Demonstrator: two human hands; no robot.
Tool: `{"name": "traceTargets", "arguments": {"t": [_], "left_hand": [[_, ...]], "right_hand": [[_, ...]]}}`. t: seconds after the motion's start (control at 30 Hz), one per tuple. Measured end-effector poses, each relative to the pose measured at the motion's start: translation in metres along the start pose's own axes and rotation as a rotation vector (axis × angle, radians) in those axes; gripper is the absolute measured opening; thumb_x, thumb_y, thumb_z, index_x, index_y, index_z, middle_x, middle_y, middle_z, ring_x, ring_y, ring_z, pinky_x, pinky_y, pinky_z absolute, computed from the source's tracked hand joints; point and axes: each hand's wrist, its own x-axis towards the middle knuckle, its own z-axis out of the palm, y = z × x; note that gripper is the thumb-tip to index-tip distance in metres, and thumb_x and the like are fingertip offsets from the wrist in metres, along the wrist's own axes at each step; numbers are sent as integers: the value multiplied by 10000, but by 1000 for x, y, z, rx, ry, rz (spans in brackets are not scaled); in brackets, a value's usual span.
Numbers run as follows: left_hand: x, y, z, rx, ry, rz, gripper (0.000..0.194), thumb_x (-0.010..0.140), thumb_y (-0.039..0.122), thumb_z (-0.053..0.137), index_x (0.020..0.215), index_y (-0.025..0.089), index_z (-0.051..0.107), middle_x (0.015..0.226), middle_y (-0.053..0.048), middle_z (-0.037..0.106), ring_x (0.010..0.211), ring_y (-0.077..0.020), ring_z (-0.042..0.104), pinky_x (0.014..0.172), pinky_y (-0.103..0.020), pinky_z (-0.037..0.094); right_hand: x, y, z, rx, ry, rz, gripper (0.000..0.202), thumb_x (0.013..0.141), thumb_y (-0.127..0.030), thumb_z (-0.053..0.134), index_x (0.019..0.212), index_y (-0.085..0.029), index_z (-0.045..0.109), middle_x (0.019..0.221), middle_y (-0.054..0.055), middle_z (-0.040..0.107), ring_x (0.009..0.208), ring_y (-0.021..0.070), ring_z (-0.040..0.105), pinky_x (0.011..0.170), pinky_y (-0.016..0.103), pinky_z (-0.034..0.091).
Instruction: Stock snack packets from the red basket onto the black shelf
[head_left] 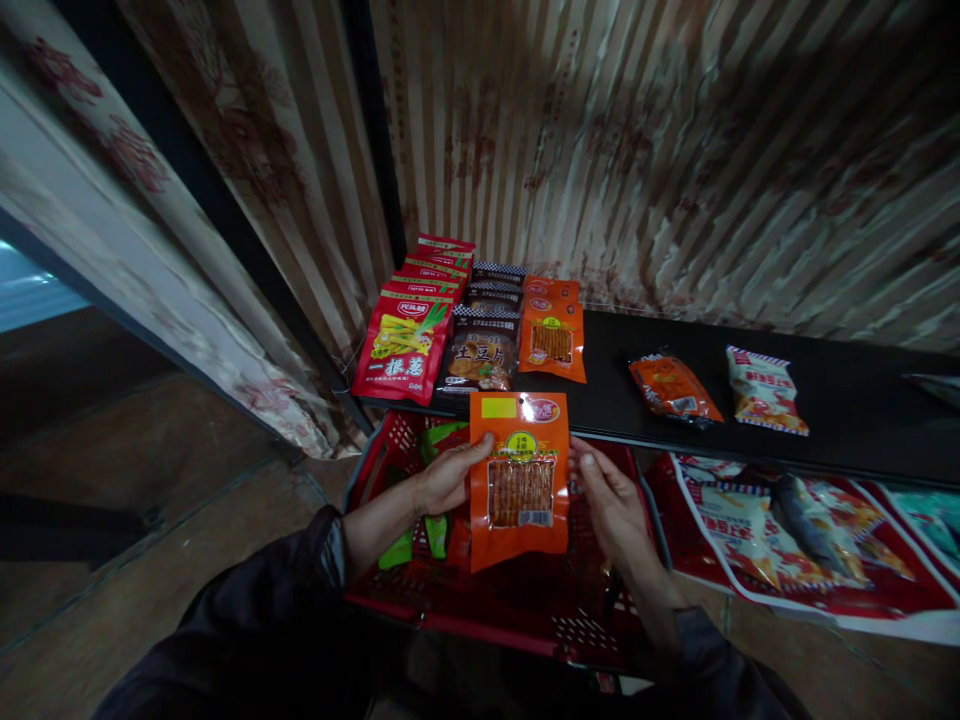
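Observation:
An orange snack packet (520, 545) with a clear window is held upright, front side up, above a red plastic basket (600, 640). My left hand (450, 478) grips its left edge, thumb on the front. On its right edge, my right hand (611, 495) pinches the packet. Behind it on a black shelf stand red packets (397, 345), dark packets (480, 355) and another orange packet (553, 335), in rows side by side. Green packets (397, 550) show inside the basket, partly hidden by my left hand.
Farther right on the black shelf (607, 345) lie a small orange packet (675, 387) and a white-and-red packet (766, 390). Below the shelf is a red-and-white box (697, 560) of packets. A patterned curtain (600, 150) hangs behind; dark posts (375, 130) stand at the left.

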Motion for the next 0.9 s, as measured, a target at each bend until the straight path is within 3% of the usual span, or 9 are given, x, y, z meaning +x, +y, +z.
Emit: {"name": "traceTargets", "arguments": {"t": [0.13, 0.33, 0.43, 0.6, 0.9], "left_hand": [[1, -7, -3, 4, 13, -56, 411, 852, 416, 671, 1124, 108, 668, 1118, -152, 720, 1135, -284, 636, 1047, -433, 423], [1, -7, -6, -11, -71, -60, 386, 881, 390, 639, 1142, 107, 665, 1137, -148, 713, 1130, -273, 637, 1052, -417, 412], [2, -5, -10, -9, -149, -46, 371, 884, 358, 634, 1154, 105, 662, 1139, -148, 710, 1095, -258, 652, 1027, -398, 426], [0, -3, -14, 42, -191, 0, 486, 784, 127, 693, 1260, 163, 606, 1180, -119, 697, 1075, -235, 659, 974, -366, 451], [2, -5, -14, 54, -64, -4, 380, 784, 163, 719, 1160, 166, 662, 1049, -86, 739, 893, -182, 700, 831, -301, 507]], "right_hand": [[3, -3, 7, 218, -26, 145, 399, 678, -517, 807, 975, -253, 767, 906, 40, 776, 814, 214, 710, 800, 367, 567], [6, -6, 11, 259, 61, 208, 366, 528, -424, 903, 820, -241, 779, 806, 22, 780, 690, 207, 712, 673, 344, 577], [7, -4, 8, 276, 73, 206, 346, 531, -409, 904, 806, -239, 779, 769, 20, 777, 643, 190, 701, 626, 319, 567], [9, 1, 1, 280, 128, 167, 301, 585, -363, 886, 833, -231, 779, 817, 25, 786, 689, 185, 712, 662, 313, 570], [10, 0, 3, 295, 138, 184, 327, 575, -354, 889, 852, -217, 779, 865, 43, 789, 758, 219, 732, 724, 354, 594]]}}
